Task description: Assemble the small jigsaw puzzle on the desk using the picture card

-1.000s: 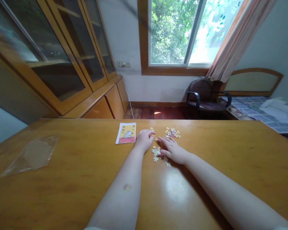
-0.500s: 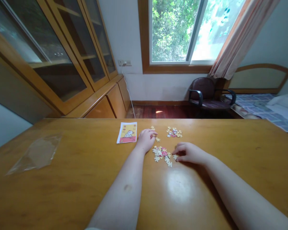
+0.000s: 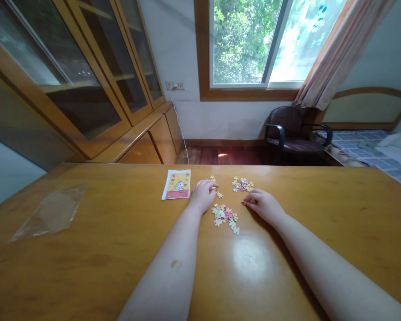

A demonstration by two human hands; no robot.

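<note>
Small jigsaw pieces lie in two loose heaps on the wooden table [image 3: 287, 267]: a near heap [image 3: 225, 216] and a far heap [image 3: 242, 184]. My left hand [image 3: 203, 195] rests curled on the table, fingertips pinching a few pieces [image 3: 217, 191]. My right hand [image 3: 262, 204] lies to the right of the near heap, fingers pinched on a small piece at its tips, just below the far heap. A small picture card [image 3: 176, 184] in yellow and red lies left of my left hand.
A clear plastic bag [image 3: 48, 212] lies flat at the table's left. Behind the table stand a glass-door wooden cabinet [image 3: 87, 80], a dark armchair [image 3: 287, 131], a bed [image 3: 370, 147] and a window with a curtain.
My right hand moved off the near heap, drew back to its right edge, then went forward toward the far heap with its fingers pinched. My left hand stayed put.
</note>
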